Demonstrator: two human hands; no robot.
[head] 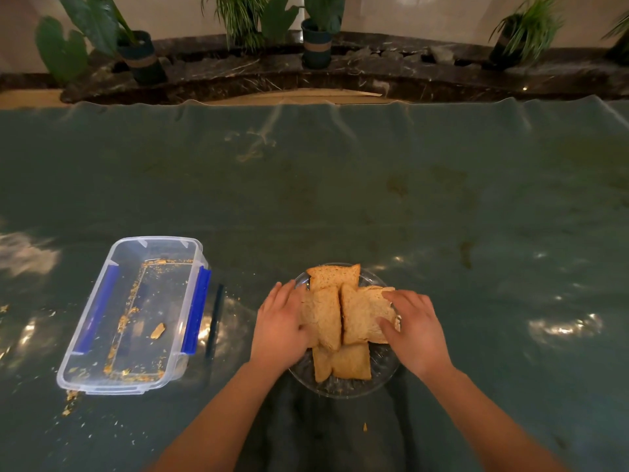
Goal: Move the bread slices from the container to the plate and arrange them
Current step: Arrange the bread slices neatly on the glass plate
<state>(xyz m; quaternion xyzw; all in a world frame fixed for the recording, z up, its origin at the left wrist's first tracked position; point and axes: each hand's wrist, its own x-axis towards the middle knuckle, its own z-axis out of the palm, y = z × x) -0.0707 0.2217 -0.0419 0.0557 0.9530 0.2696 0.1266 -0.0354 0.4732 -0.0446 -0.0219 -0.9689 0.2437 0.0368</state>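
Observation:
Several brown bread slices [340,315] lie overlapping on a clear glass plate [381,373] near the table's front edge. My left hand [282,325] rests on the left middle slice, fingers curled over its edge. My right hand [413,323] grips the right middle slice [360,315] at its right side. One slice [335,275] sticks out at the plate's far side and another [347,364] lies at the near side. The clear plastic container [81,349] with blue clips stands to the left, holding only crumbs and one small bread scrap [158,330].
The table is covered with a dark green cloth [374,199] under glossy plastic. Crumbs [69,403] are scattered around the container's near corner. Potted plants [316,39] stand on a dark stone ledge behind the table's far edge.

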